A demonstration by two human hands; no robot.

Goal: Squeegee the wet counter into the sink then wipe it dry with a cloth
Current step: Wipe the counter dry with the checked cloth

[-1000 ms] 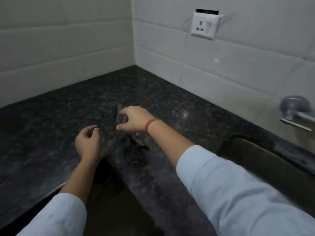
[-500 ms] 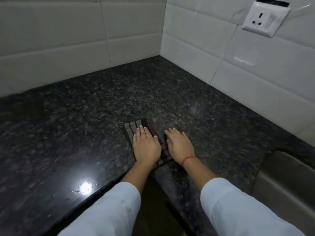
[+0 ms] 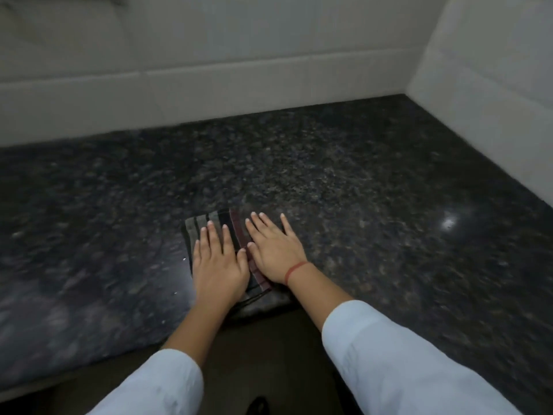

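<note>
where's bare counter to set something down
Bare counter lies between the cloth and the back wall, right of the right hand to the side wall, and left of the left hand. Crowded only at the front edge, where both hands press the cloth.

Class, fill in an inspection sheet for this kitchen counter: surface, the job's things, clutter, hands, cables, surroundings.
Surface: dark speckled granite counter, glossy, with a light glare at the right; no pooled water visible.
Job's things: striped cloth lies flat near the front edge; squeegee and sink not in view.
Clutter: nothing seen.
Hands: left hand and right hand lie flat on the cloth with straight fingers; red thread on the right wrist.
Cables: nothing seen.
Surroundings: white tiled walls meet in a corner at the right.
</note>
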